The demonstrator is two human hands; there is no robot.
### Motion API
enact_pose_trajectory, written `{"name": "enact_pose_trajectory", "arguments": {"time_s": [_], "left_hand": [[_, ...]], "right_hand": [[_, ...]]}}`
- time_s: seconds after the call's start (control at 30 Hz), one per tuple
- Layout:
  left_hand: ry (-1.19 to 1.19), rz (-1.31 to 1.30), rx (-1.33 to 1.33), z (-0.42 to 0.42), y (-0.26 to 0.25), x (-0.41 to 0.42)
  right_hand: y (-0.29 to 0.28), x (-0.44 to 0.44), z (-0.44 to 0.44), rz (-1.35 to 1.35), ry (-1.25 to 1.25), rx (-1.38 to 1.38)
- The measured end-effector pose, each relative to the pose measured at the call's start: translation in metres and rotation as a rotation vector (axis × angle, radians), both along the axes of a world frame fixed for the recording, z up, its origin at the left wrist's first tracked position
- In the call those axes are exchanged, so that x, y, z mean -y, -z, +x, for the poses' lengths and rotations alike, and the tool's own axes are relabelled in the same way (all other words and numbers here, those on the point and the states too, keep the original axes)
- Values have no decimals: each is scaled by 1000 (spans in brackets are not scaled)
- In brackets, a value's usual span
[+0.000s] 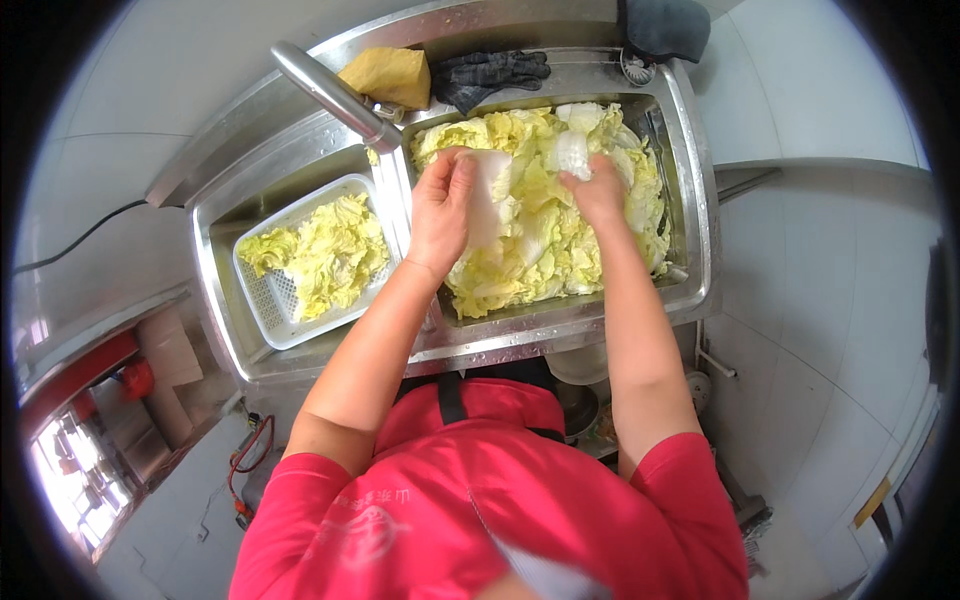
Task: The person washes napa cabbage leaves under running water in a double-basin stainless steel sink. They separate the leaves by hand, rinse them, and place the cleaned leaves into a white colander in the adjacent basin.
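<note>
My left hand [441,214] pinches a napa cabbage leaf [489,199] by its broad white rib, above the right sink basin [694,217]. To the right, my right hand [600,193] has its thumb and fingers on the white rib of another cabbage leaf [574,152]. Under both hands, loose yellow-green cabbage leaves [536,251] fill most of that basin. Over in the left basin [225,225] a white perforated plastic basket [276,300] stands slightly askew, with a heap of torn cabbage leaves [337,251] in it.
A steel faucet [334,94] reaches over the divider between the basins. Along the back ledge lie a yellow cloth or sponge [391,77] and dark gloves [491,75]. A dark grey cloth [664,28] hangs at the back right corner, above a round metal strainer [637,69].
</note>
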State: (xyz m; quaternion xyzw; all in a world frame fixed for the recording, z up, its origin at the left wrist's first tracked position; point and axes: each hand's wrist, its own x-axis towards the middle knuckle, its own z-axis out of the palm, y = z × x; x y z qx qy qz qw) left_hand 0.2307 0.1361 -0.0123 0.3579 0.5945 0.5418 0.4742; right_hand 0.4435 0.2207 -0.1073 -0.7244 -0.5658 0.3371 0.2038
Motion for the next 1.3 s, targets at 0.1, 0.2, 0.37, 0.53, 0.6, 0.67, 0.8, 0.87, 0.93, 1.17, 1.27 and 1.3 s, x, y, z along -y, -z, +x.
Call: {"name": "enact_pose_trajectory", "arguments": {"time_s": [0.1, 0.2, 0.37, 0.53, 0.6, 0.67, 0.8, 0.87, 0.93, 1.17, 1.27, 1.3], "left_hand": [[-10, -176, 248, 8, 10, -2], [-12, -235, 251, 17, 10, 4], [-55, -213, 201, 29, 23, 1], [133, -250, 199, 0, -4, 6], [103, -34, -93, -2, -3, 5], [111, 17, -372, -9, 0, 3], [60, -96, -108, -23, -8, 5], [90, -99, -59, -25, -11, 8], [194, 36, -306, -21, -12, 12], [671, 225, -576, 15, -23, 22], [649, 159, -489, 16, -23, 34], [616, 131, -444, 17, -18, 40]], "right_hand": [[6, -3, -4, -170, -23, -194], [-29, 31, -20, -42, -19, -489], [-63, 62, -32, 141, -136, -664], [-72, 37, -10, -61, -156, -564], [-53, 15, 9, -94, -124, -210], [-15, 6, 25, -154, -153, 304], [-42, 21, 5, -234, -292, 378], [-59, 16, 21, -292, -253, 203], [-82, 17, 27, -167, -297, 135], [-154, 48, -8, 234, -726, -60], [-177, 63, -14, 17, -513, -251], [-183, 68, -14, 1, -467, -290]]}}
